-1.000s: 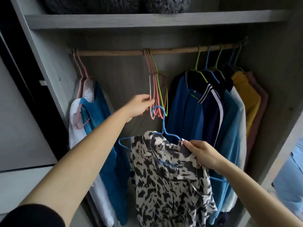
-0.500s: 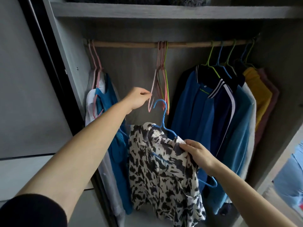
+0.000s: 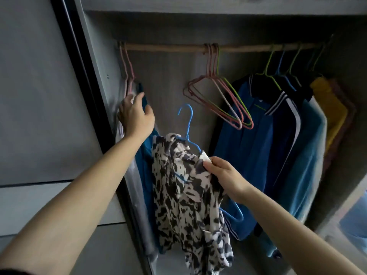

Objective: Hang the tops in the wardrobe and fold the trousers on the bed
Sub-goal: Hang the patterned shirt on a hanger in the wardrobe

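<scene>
A black-and-white patterned top (image 3: 184, 195) hangs on a blue hanger (image 3: 187, 124) below the wooden rail (image 3: 168, 47). My right hand (image 3: 222, 175) pinches the top's shoulder and holds it up with the hanger. My left hand (image 3: 135, 114) reaches to the far left of the wardrobe, its fingers spread against the teal top (image 3: 148, 171) and white garment hanging there on pink hangers (image 3: 127, 70). The blue hanger's hook is free, not on the rail.
Several empty pink and green hangers (image 3: 220, 96) swing tilted at mid rail. Blue, navy, light blue, yellow and pink tops (image 3: 282, 139) fill the right side. A sliding door (image 3: 39, 96) stands at left, a shelf (image 3: 218, 4) above.
My left hand let go of the empty hangers and moved left to the clothes at the rail's end. The empty hangers swung right. The patterned top stays held.
</scene>
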`<state>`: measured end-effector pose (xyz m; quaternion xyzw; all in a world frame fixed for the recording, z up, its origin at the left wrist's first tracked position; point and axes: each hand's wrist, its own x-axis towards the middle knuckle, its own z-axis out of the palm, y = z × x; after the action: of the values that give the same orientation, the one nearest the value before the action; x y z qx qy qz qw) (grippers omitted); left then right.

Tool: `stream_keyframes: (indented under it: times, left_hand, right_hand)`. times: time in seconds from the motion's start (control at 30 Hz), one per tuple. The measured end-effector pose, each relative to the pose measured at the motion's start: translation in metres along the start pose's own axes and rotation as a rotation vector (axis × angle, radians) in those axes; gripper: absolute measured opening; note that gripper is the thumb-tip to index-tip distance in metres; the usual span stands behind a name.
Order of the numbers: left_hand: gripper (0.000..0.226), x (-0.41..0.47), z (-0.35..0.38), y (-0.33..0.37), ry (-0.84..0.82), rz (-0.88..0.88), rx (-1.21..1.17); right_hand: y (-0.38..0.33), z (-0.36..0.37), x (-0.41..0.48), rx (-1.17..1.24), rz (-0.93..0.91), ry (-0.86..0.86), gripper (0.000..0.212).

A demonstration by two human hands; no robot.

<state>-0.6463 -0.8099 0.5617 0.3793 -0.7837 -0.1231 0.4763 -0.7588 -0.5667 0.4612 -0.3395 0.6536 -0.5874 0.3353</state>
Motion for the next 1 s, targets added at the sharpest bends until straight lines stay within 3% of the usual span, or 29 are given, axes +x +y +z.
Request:
stream_keyframes:
  times: [0.2,0.5,0.77,0.93,1.0]
  left_hand:
    - [0.042,-0.001,-0.004,-0.030,-0.168,-0.241,-0.106]
    - [0.061,-0.007,0.000,-0.036,-0.133,-0.153,-0.126]
    - [0.057,-0.007,-0.002,-0.035,-0.123,-0.172,-0.120]
    - [0.054,-0.011,-0.007,-0.033,-0.170,-0.196,-0.161]
    - [0.049,-0.018,-0.010,-0.032,-0.158,-0.202,-0.171]
  right_hand:
    - [-0.088,0.039,0.067,0.127,-0.057,0.037,0.027]
    - [-0.184,0.081,0.171,0.025,-0.373,0.091,0.022]
    - [-0.172,0.104,0.226,-0.208,-0.262,0.016,0.028]
    - [-0.158,0.097,0.206,-0.202,-0.267,-0.069,0.052]
    - [-0.148,0.088,0.190,-0.263,-0.309,-0.042,0.052]
